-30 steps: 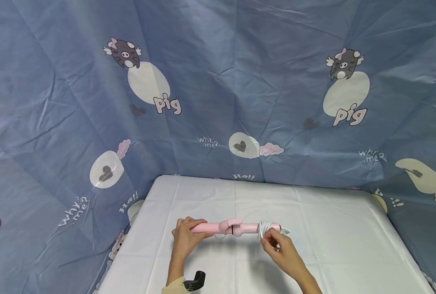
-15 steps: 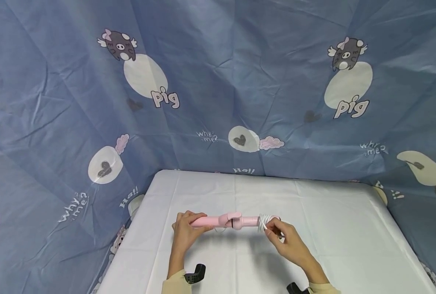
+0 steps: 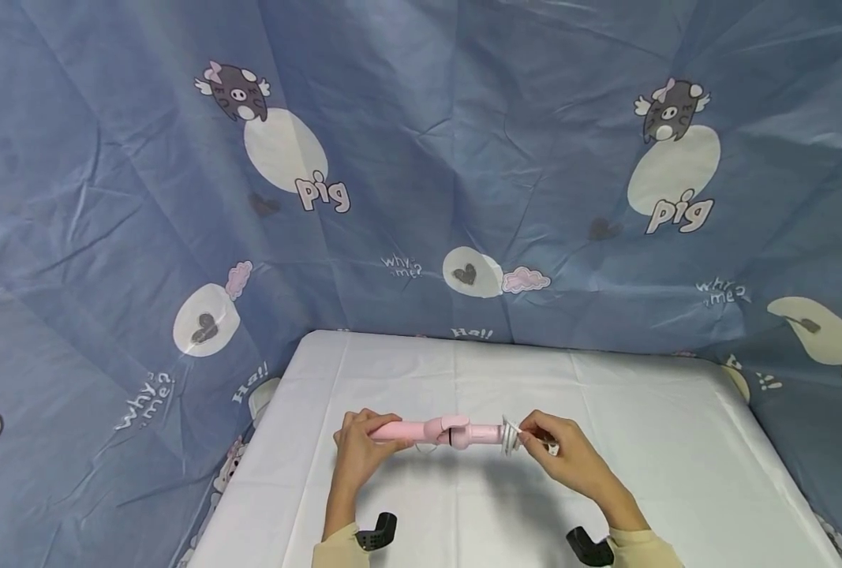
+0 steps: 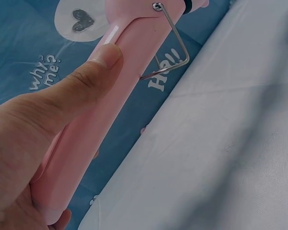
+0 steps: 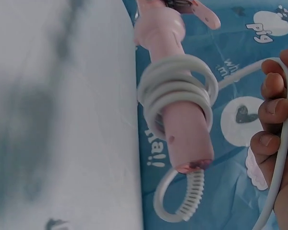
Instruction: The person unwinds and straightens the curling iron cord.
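The person is holding a pink curling iron point(image 3: 438, 431) level above the white-draped bench point(image 3: 676, 442), its long axis running from nine o'clock to three o'clock across the body. The left hand point(image 3: 358, 454) is wrapping the barrel end at nine o'clock, its grip closed round it with the thumb point(image 4: 93, 72) lying flat along the smooth, glossy plastic. The right hand point(image 3: 561, 457) is working at the three o'clock end — the handle — and is the nearer one to the white cord point(image 5: 175, 88), which is sitting in a few tight coils round the handle. Its grip is pinching the loose run of that cord point(image 5: 285, 143), rubbery and round, just beside the coils. A ribbed strain-relief sleeve point(image 5: 192, 196) is curling out of the handle's tip. A thin wire stand point(image 4: 175, 48) is jutting from the body — bare metal, bent square.
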Demonstrator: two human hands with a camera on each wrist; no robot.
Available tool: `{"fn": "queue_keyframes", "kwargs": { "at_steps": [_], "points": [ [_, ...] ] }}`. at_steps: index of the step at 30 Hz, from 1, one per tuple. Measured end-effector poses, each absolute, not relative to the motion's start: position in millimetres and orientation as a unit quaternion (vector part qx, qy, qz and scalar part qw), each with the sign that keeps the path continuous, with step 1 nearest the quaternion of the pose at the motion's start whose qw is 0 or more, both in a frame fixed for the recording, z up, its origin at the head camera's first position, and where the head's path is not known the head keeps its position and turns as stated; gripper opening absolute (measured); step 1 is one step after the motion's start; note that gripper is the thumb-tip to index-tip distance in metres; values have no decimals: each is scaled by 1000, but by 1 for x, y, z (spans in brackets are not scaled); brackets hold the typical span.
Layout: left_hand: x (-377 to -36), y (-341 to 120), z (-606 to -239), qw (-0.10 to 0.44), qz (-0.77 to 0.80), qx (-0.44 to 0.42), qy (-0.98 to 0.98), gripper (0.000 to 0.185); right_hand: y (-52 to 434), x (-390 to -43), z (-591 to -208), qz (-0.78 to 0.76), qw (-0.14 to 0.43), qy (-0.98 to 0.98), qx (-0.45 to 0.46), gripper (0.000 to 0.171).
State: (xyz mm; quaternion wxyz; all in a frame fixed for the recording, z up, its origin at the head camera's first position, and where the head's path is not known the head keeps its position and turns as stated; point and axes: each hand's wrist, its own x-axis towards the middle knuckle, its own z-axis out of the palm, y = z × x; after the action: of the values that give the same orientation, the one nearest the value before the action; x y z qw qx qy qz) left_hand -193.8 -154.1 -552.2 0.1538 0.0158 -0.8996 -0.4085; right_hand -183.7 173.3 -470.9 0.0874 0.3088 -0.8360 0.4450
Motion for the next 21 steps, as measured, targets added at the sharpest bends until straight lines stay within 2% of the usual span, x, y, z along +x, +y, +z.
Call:
{"fn": "queue_keyframes", "kwargs": {
  "at_steps": [12, 19, 21],
  "points": [
    [-193, -159, -555, 148, -420, 8, -895, 43, 180, -196, -465, 439, 100, -835, 316, 11],
    [-190, -160, -556, 153, -422, 2, -894, 45, 194, -219, -491, 419, 120, -833, 340, 16],
    [-190, -159, -556, 156, -422, 1, -893, 45, 192, -219, -487, 420, 122, -833, 340, 19]
  ]
}}
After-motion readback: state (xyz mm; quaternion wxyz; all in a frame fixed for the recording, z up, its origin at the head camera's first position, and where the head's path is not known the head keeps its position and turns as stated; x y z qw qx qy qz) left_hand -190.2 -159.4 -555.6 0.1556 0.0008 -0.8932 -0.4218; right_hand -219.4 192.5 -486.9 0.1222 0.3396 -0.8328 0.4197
